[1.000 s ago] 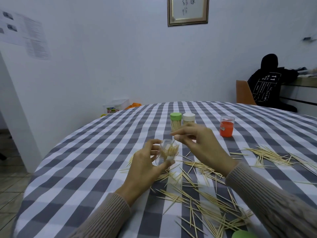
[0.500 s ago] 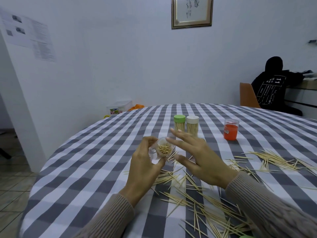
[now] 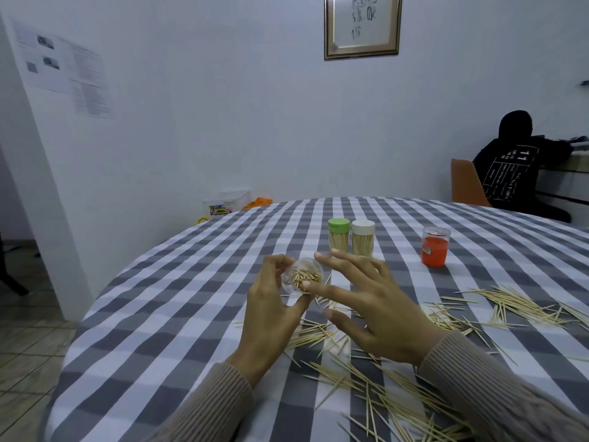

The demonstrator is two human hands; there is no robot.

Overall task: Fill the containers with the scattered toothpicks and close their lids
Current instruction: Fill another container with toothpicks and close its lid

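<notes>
My left hand [image 3: 271, 317] grips a clear lidless container [image 3: 302, 276] above the table, tilted so its mouth faces me; toothpick ends fill part of it. My right hand [image 3: 366, 301] hovers beside it with fingers spread and straight, one fingertip touching the toothpick ends at the mouth. Loose toothpicks [image 3: 366, 378] lie scattered on the checked tablecloth [image 3: 165, 314] under and in front of my hands, and another heap of toothpicks [image 3: 516, 304] lies to the right. Two filled containers stand behind, one with a green lid [image 3: 338, 234] and one with a white lid [image 3: 363, 236].
A clear container with an orange lid inside [image 3: 435, 246] stands at the back right of the round table. A person in a dark hooded top [image 3: 516, 164] sits on an orange chair [image 3: 467, 186] far right. A plastic box [image 3: 228, 202] lies on the floor beyond the table.
My left hand has tilted the container's mouth toward me. My right hand has opened from a pinch over the toothpicks to spread fingers, with a fingertip on the toothpick ends.
</notes>
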